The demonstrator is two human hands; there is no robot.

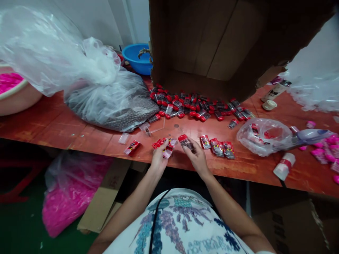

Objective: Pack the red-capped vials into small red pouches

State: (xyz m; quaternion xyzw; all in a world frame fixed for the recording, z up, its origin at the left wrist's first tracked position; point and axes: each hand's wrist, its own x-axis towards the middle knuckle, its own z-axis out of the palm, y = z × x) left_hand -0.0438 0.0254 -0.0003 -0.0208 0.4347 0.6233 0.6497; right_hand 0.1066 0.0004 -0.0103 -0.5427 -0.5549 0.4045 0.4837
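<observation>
From where I stand, the right hand [196, 156] pinches a small red-capped container [186, 142] between thumb and fingers, above the surface [254, 171] and just apart from the left hand [159, 157]. That one pinches red printed packaging [167, 152]; I can't tell how many pieces. Three red packets [216, 147] lie to the right. I'd keep both grips light, container steady, thin film uncrushed.
</observation>
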